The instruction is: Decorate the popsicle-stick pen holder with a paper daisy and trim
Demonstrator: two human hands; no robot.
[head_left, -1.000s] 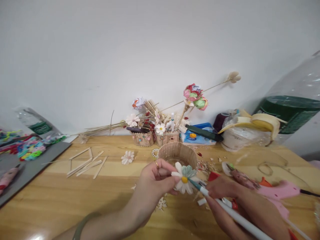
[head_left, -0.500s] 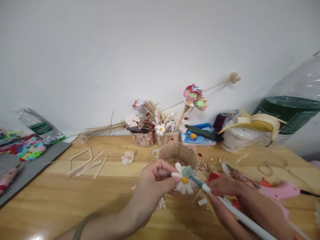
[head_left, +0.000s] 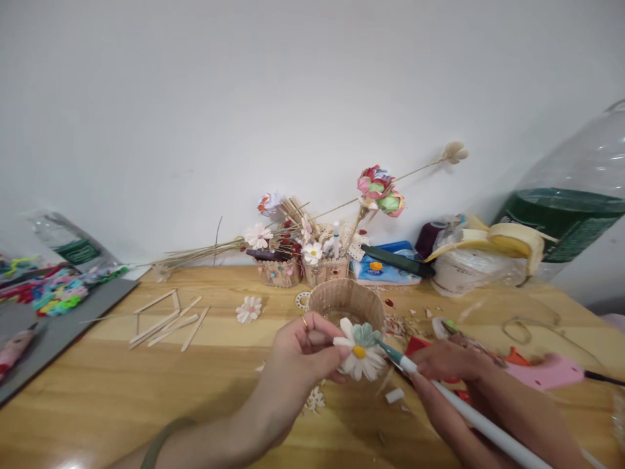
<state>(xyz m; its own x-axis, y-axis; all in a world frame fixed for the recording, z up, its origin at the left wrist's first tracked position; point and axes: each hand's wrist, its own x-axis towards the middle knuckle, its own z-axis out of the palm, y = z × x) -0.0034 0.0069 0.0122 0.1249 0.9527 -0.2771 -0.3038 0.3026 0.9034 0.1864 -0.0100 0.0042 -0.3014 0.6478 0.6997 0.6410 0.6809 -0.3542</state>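
Note:
Between the thumb and fingers of my left hand [head_left: 305,358] is a white daisy-like artificial flower [head_left: 368,365] with a yellow centre. Its upper petals are tinted blue-green. My right hand [head_left: 469,384] grips a white-barrelled brush-tip marker [head_left: 456,400], its blue-green tip touching or almost touching the tinted petals at the flower's upper right. Just behind the flower stands a round wooden-walled basket [head_left: 344,296], its lower front covered by the flower and my left hand.
Two small decorated pots [head_left: 278,272] of dried and paper flowers stand by the wall. Wooden sticks [head_left: 166,319] and a loose pale flower [head_left: 249,309] lie left. To the right are a pink glue gun [head_left: 547,372], a banana peel [head_left: 517,238] and a large bottle [head_left: 569,202].
The marker tip and my right hand have shifted slightly to the right along the petals. My left hand keeps the flower nearly still.

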